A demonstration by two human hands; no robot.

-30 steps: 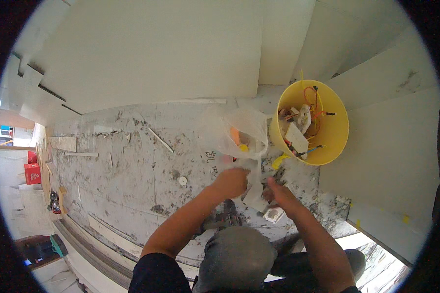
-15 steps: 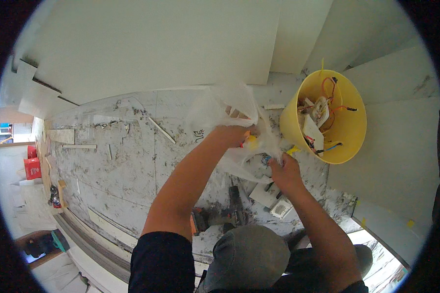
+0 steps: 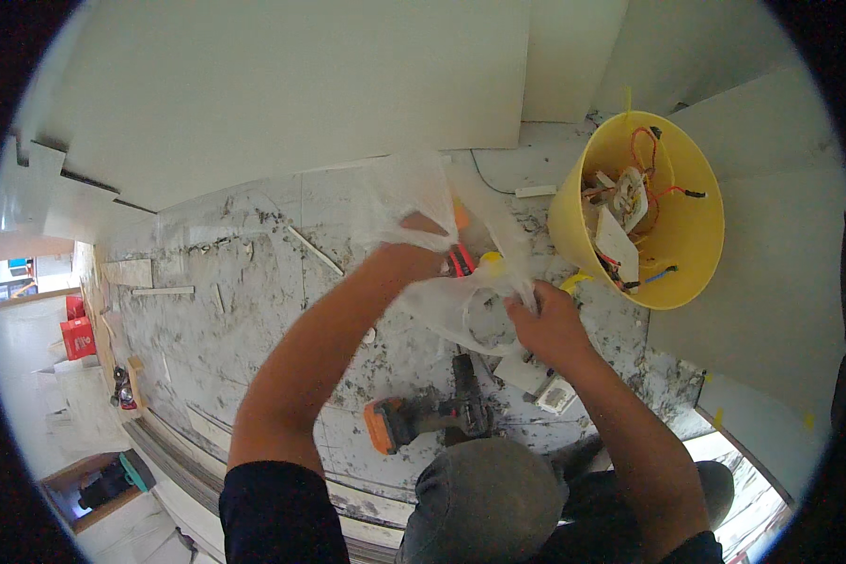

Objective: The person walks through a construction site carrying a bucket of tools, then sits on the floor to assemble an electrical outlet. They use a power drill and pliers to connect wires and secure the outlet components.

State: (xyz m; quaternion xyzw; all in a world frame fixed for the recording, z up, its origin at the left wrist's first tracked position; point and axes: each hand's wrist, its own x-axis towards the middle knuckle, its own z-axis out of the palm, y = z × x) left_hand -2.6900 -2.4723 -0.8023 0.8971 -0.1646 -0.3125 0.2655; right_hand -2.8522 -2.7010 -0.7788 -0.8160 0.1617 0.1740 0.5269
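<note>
Thin see-through plastic bag point(image 3: 406, 195), crumpled, stretched between left hand point(image 3: 412, 262) and right hand point(image 3: 553, 327), red-and-black object point(image 3: 462, 261) near its middle, yellow piece point(image 3: 491, 258) beside that, orange piece point(image 3: 461, 214) beyond.

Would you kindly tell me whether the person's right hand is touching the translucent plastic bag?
Touching: the head view shows the right hand gripping the right-hand edge of the translucent plastic bag, with the film meeting its fingers.

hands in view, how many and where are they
2. The left hand is at the clear plastic bag, its fingers partly hidden; the right hand grips the bag's edge, near the yellow bucket. No other hand shows.
</note>
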